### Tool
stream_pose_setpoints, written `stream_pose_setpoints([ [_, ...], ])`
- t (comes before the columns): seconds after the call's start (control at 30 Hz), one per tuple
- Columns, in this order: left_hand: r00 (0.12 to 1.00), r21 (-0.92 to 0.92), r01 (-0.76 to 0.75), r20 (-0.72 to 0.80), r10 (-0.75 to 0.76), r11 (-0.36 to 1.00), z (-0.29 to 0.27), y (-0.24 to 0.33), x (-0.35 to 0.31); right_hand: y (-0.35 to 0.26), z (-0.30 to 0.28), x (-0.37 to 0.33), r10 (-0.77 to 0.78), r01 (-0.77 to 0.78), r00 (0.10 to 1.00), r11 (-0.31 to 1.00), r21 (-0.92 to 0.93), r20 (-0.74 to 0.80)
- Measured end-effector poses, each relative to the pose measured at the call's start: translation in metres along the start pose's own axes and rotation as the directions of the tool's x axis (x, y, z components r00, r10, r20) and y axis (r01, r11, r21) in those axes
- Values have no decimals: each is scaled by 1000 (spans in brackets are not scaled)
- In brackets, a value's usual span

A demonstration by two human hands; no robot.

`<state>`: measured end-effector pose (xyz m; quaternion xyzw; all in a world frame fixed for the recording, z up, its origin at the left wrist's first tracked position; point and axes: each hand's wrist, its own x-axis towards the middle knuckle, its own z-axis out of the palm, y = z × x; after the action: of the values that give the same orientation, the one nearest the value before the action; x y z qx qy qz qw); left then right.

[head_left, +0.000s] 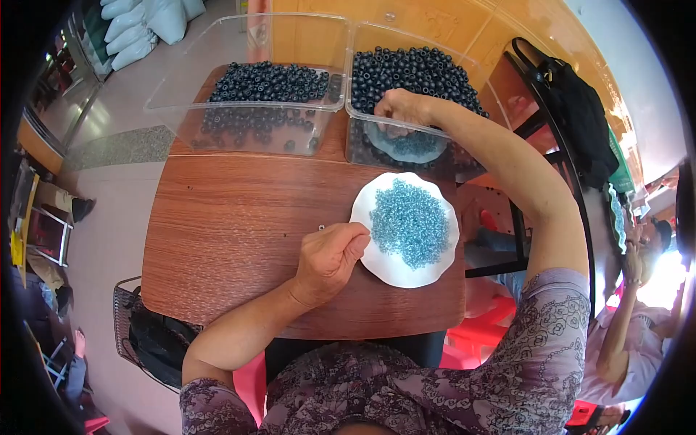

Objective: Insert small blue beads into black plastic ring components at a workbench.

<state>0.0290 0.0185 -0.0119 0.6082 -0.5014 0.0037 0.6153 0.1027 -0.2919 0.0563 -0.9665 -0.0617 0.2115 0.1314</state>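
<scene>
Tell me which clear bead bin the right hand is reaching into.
The right-side clear bin; right hand is over its black beads. The left bin is untouched.

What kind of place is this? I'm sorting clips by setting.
Probably a small craft or bead-sorting spot in a shop or workroom. A wooden table carries clear plastic bins of dark beads and a white plate of blue beads, with white sacks piled on the floor.

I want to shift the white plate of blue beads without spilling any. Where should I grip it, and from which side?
Probably pinch the white plate by its wavy rim at the near edge, where no beads lie, coming from the person's side. The blue beads sit heaped in the middle, so keep it level. The left hand already rests at its left rim; the right hand is in the right-hand clear bin.
</scene>
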Motion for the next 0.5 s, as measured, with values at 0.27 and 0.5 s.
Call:
stream_pose_setpoints([
  [0.27,988,-113,151,-13,-153,982,-5,8,3,-33,-30,-72,314,-49,885,797,601,-344],
  [0.5,865,-463,466,62,-497,754,-19,12,12,-130,2,-128,217,434,788,468,770,-577],
])
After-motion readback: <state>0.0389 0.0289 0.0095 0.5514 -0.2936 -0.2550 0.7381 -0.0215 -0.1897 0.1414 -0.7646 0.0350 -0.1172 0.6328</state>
